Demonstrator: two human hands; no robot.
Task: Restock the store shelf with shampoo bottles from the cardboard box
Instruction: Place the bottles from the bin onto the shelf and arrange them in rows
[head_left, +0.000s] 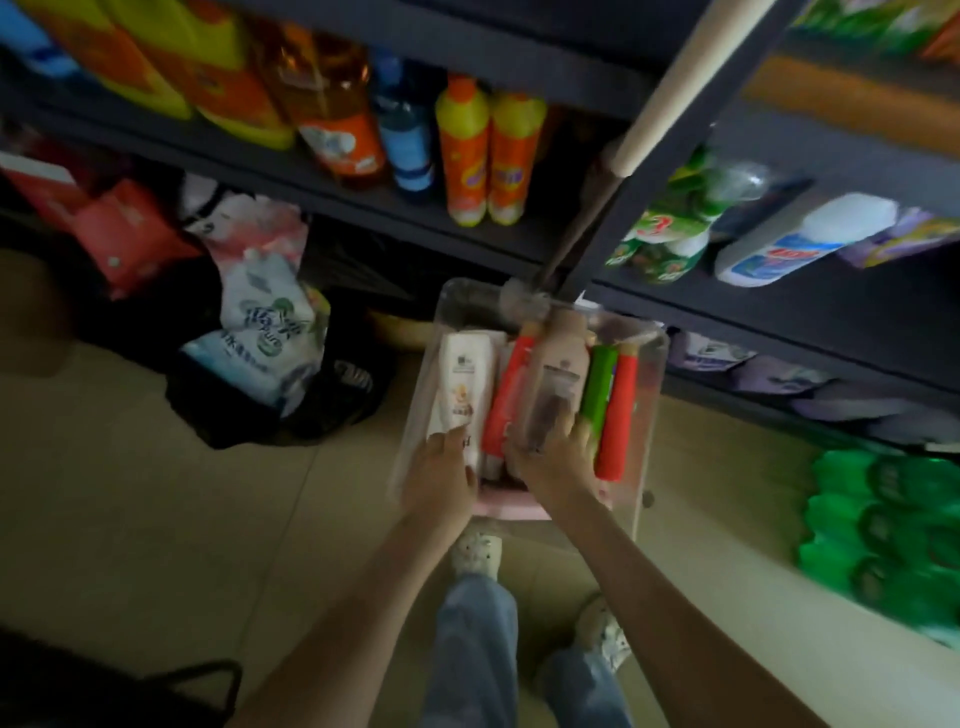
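Note:
A clear plastic bin (655, 364) sits on the floor below the shelf and holds several bottles lying flat: a white one (464, 369), a red one (509, 384), a beige one (560, 364), a green one (598, 384) and another red one (621, 410). My left hand (441, 480) rests on the near end of the white bottle. My right hand (553, 454) grips the lower end of the beige bottle. No cardboard box is in view.
Dark shelves (363, 202) carry orange and yellow detergent bottles (491, 156); the right section holds a white bottle (789, 241) and green packs (670, 228). A pale pole (670, 83) leans against the upright. Bags (260, 332) lie left, green bottles (883, 540) right.

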